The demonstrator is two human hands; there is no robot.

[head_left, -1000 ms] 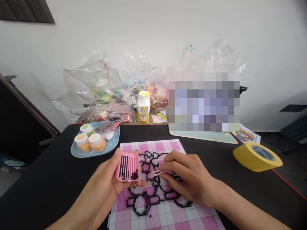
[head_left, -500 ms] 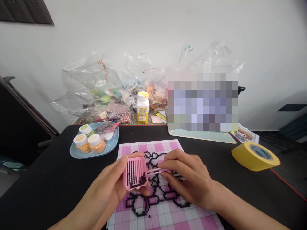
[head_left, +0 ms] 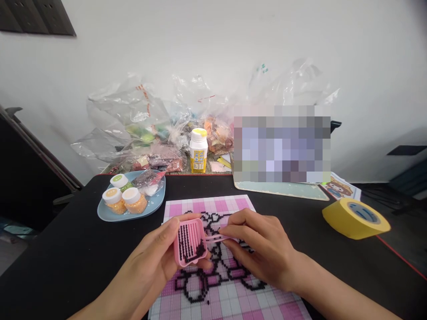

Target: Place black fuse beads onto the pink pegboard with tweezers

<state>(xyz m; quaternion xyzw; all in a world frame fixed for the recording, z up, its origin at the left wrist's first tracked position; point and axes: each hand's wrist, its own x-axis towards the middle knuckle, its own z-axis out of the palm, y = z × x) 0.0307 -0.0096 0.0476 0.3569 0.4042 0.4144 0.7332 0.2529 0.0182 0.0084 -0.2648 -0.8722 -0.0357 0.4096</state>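
My left hand (head_left: 151, 255) is closed around a small pink ridged tray (head_left: 195, 229), tilted up above the board. Black beads (head_left: 184, 242) lie in rows in its left grooves, with a loose heap in the lower right corner. Between the thumb and fingers of my right hand (head_left: 267, 249) is a pair of pale pink tweezers (head_left: 215, 238), its tips at the tray's right edge. Whether a bead is between those tips I cannot tell. Below both hands lies a pink-and-white checked pegboard (head_left: 240, 306), carrying outlines of black beads (head_left: 195, 300) partly hidden by the hands.
On the left, a blue plate (head_left: 103, 218) holds lidded jars (head_left: 134, 200) and a bag of dark beads (head_left: 147, 178). A white-and-yellow bottle (head_left: 199, 151) stands behind, before plastic bags (head_left: 126, 111). Yellow tape (head_left: 355, 218) lies right, near a cartoon picture (head_left: 340, 186); a blurred patch covers the back right.
The pink tray has shifted slightly to the right and turned a little in my left hand. My right hand with the tweezers has hardly moved.
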